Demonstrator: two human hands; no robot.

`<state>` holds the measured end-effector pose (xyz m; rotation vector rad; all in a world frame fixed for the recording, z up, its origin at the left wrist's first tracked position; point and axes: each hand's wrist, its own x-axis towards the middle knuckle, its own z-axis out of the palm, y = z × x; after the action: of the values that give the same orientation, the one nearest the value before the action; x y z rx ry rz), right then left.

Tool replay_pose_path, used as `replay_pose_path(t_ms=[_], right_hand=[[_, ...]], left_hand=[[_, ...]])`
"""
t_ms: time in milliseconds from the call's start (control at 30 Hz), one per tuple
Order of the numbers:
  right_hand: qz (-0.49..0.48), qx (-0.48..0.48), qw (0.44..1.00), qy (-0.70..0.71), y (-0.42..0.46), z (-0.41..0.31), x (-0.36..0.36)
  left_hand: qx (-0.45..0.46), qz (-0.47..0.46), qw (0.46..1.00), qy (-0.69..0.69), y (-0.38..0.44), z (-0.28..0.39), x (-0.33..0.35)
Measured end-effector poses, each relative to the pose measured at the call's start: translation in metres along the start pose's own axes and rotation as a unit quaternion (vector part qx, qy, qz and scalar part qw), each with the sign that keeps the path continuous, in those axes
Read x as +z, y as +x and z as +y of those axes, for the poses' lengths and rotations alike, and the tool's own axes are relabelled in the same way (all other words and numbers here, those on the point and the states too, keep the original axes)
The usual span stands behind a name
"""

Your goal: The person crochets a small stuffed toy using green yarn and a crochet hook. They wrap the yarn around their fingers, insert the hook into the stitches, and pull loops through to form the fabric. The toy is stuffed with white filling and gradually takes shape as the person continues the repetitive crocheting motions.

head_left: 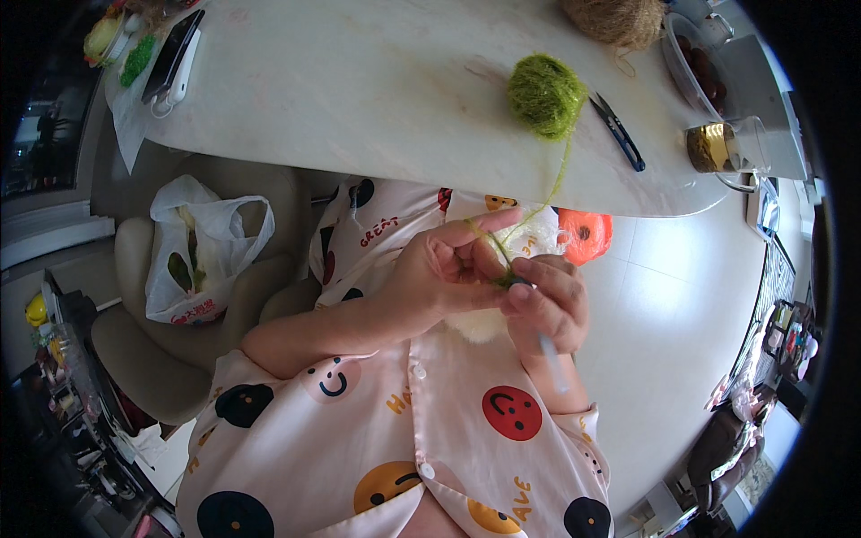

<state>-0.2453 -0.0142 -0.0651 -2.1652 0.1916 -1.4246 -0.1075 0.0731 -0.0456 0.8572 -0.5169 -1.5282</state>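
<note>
Over my lap, my left hand (464, 262) has green yarn looped across its raised index finger and pinches a small piece of green crochet work (506, 277). Against it, my right hand (548, 296) grips a crochet hook (553, 363) with a pale, translucent handle; its tip is hidden at the fingers. A strand runs from my left fingers up to a fuzzy green yarn ball (547, 96) on the table. Dark-blue thread snips (617, 132) lie just right of the ball. White fluffy material (531, 235) rests on my lap behind the hands.
The pale table (350, 87) curves in front of me. It holds a brown yarn ball (615, 20), a bowl of dark round items (699, 67) and a glass mug (726, 146) at right, and a phone (173, 57) at left. A white plastic bag (202, 249) sits on a chair.
</note>
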Motion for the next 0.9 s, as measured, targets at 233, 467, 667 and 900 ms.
replay_pose_path(t_ms=[233, 467, 667, 900], right_hand=[[0.126, 0.256, 0.908, 0.306, -0.008, -0.006, 0.015], [0.139, 0.363, 0.854, 0.347, -0.007, -0.014, 0.016], [0.157, 0.380, 0.829, 0.379, -0.005, -0.012, 0.015], [0.157, 0.375, 0.778, 0.479, -0.008, -0.011, 0.020]], left_hand=[[-0.043, -0.013, 0.997, -0.060, 0.003, 0.004, -0.004], [-0.011, 0.000, 1.000, -0.014, 0.002, 0.004, -0.005], [0.037, -0.016, 0.999, -0.008, -0.001, 0.001, -0.008], [0.124, -0.106, 0.986, 0.030, 0.008, -0.009, -0.021]])
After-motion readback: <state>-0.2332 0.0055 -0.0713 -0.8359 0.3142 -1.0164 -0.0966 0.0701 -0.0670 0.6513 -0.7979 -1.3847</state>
